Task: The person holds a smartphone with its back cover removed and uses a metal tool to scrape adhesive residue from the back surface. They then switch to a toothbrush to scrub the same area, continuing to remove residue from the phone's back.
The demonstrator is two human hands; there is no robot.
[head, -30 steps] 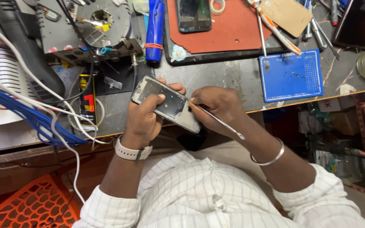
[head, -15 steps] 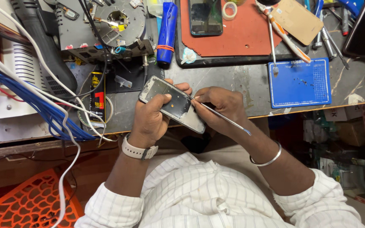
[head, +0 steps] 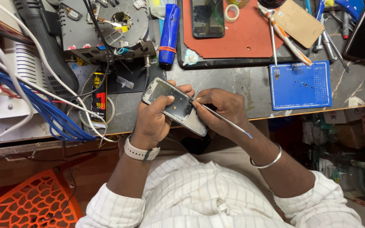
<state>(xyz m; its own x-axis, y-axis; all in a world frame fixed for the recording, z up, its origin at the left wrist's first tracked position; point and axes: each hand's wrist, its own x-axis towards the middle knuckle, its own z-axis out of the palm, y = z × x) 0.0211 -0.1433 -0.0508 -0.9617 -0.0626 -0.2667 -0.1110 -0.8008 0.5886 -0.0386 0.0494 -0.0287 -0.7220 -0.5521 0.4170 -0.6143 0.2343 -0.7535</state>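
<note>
Metal-framed phone body (head: 175,105), opened, back uppermost, held tilted just above the near edge of our grey workbench (head: 250,90). We judge it light and stiff in the frame, but fragile inside: bare parts show in the shell, so hold belongs on the side rails, never on the open middle.

Left hand (head: 153,120): curled round the phone from below, thumb laid across the open face, fingertips showing at the far rim. White wristwatch (head: 140,152) on that wrist.

Right hand (head: 220,107): fingers drawn together, pinching a thin metal pry tool (head: 222,119) like a pen, its tip at the phone's right edge, its blue-tipped tail pointing back towards us. We judge the tool slender and springy, apt to slip off a smooth rim. Silver bangle (head: 267,158) on that wrist.

Also on the bench:
- red mat (head: 246,38) bearing a second dark phone (head: 208,17) and a tape roll (head: 232,12);
- blue gridded pad (head: 300,84);
- blue cylinder (head: 169,31);
- grey machine (head: 110,29), with blue and white cables (head: 47,109) beside it.
</note>
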